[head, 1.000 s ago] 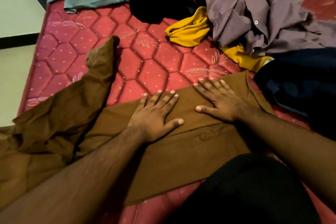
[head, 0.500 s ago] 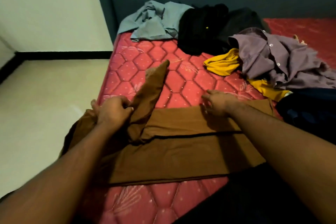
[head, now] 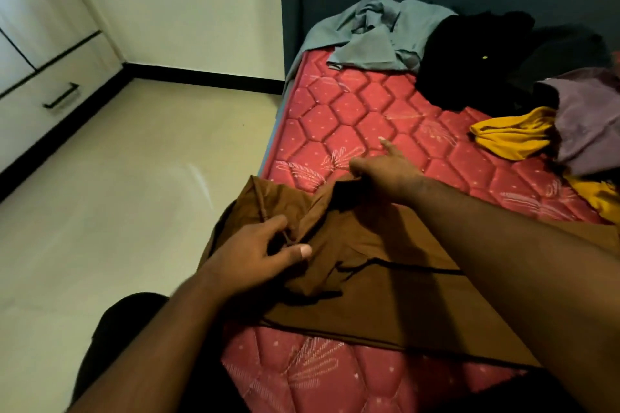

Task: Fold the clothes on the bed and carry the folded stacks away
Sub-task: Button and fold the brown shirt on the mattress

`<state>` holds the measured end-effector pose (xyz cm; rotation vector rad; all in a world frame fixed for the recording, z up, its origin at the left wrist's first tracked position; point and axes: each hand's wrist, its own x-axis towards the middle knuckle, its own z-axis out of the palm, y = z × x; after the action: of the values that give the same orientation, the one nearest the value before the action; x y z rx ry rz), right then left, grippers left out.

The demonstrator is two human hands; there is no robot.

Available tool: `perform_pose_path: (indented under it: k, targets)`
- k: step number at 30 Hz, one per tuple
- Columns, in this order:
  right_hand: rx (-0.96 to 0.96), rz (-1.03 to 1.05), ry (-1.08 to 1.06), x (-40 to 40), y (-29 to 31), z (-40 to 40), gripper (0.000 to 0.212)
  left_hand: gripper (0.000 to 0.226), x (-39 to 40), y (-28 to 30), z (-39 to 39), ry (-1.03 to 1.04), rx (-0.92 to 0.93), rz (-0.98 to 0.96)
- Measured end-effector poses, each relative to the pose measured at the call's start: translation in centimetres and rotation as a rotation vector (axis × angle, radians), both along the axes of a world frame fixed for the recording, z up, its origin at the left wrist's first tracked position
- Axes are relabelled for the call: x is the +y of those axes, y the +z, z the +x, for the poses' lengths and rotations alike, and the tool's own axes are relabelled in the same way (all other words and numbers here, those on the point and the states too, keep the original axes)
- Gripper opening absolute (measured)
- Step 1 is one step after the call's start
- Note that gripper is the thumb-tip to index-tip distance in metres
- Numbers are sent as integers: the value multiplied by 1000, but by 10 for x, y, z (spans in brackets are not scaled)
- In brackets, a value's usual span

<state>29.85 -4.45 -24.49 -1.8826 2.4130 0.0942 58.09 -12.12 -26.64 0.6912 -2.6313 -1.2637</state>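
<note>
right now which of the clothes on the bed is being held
The brown garment at the near edge: the left hand grips it. The grey, black, purple and yellow ones lie untouched farther back.

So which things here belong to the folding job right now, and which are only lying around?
In the job:
brown garment
left hand, gripping its bunched end
right hand, holding its far edge

Lying about on the mattress:
grey shirt
black clothes
yellow garment
purple shirt
</note>
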Motion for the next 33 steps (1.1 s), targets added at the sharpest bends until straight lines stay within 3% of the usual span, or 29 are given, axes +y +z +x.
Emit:
perform_pose_path:
  k: [3, 5, 6, 8, 11, 14, 17, 19, 21, 23, 24, 26, 28, 29, 30, 33]
  targets:
    - [-323, -386, -178, 29, 34, 3, 24, 88, -21, -8, 2, 78, -275, -2]
    - [-342, -446, -119, 59, 72, 15, 22, 91, -31, -8, 0, 174, -339, 18]
    - [-353, -374, -77, 75, 92, 22, 15, 84, -34, -5, -3, 258, -327, 12]
    - [-428, -23, -37, 100, 125, 41, 11, 65, -38, -8, -9, 443, -248, 16]
    - [-609, 496, -109, 119, 133, 56, 22, 24, -36, -17, -20, 526, -44, 252]
    - [-697, 586, -260, 135, 125, 40, 17, 39, -38, -25, -19, 654, 13, 301]
    - [-568, 495, -348, 158, 118, 10, 12, 50, -34, -35, -12, 669, -151, -34]
    - [-232, 400, -321, 172, 101, -3, 18, 60, -18, -28, -14, 518, -4, -217]
    - [-106, 246, -314, 186, 80, -11, 26, 58, -2, -14, -17, 186, 163, -86]
    - [-119, 111, -319, 197, 71, -10, 20, 59, 8, -4, -11, -109, -2, 9]
    - [-85, 1, -314, 203, 72, -11, 20, 66, 7, -3, -6, -218, -110, -120]
    - [78, -350, -253, 218, 76, -10, 23, 73, -5, -8, 5, -316, -182, -373]
    - [256, -671, -203, 237, 76, 2, 19, 54, -13, -17, 14, -295, -129, -373]
    - [321, -704, -208, 245, 71, 9, 19, 43, -13, -21, 17, -242, -51, -343]
    - [348, -602, -211, 253, 61, 13, 21, 35, -10, -25, 19, -174, 8, -324]
    - [169, 194, -415, 268, 29, 18, 32, 28, 5, -33, 22, 8, 94, -251]
